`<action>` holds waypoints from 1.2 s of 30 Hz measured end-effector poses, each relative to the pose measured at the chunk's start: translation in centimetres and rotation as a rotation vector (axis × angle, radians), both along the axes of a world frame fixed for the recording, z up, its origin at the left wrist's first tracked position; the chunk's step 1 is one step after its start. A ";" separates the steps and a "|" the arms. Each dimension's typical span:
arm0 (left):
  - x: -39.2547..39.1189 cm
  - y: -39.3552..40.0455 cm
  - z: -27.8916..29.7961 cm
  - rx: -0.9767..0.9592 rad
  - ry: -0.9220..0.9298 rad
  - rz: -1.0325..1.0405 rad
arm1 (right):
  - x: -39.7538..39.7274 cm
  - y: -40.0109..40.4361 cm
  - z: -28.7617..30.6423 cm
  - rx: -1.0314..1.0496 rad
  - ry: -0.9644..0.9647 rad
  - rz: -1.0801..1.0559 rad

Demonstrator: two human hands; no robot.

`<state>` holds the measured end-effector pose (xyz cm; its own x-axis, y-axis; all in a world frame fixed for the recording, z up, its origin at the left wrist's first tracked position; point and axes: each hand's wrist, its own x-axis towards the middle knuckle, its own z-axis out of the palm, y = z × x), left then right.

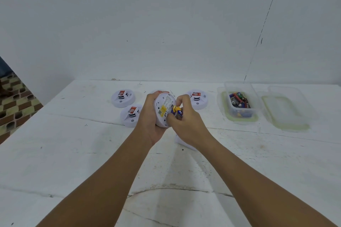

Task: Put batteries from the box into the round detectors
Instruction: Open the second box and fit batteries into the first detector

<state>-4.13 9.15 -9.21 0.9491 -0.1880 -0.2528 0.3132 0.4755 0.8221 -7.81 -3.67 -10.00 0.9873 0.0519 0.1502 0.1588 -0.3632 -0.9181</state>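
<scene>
My left hand (149, 121) grips a round white detector (163, 108) lifted off the table, its back with a yellow label turned toward me. My right hand (184, 121) pinches a blue and yellow battery (177, 112) against the detector's open back. Three more white detectors sit on the table: one at the far left (123, 98), one nearer (130, 115), and one to the right of my hands (198, 98). A fourth is mostly hidden behind my left hand. A clear plastic box (240, 104) at the right holds several batteries.
The box's clear lid (285, 111) lies to its right. A small white piece (182, 141), perhaps a cover, lies on the white table (73, 153) under my right wrist. A white wall stands behind the table. Patterned floor shows at the far left.
</scene>
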 end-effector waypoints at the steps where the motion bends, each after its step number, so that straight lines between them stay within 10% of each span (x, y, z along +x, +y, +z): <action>1: 0.0 0.0 0.0 -0.007 -0.003 0.000 | 0.1 0.1 0.1 -0.001 -0.001 0.001; 19: -0.1 -3.2 1.2 -0.069 0.008 -0.096 | 0.2 -2.9 0.9 -0.027 -0.132 -0.180; 36: 0.6 -17.8 2.3 -0.026 0.029 -0.290 | -0.4 -24.6 2.6 -0.231 -0.148 -0.710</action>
<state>-3.56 -8.66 -6.91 0.8471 -0.4571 -0.2712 0.4627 0.3830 0.7995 -8.26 -28.29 -7.42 0.7660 -0.5418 0.3461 -0.0692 -0.6048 -0.7934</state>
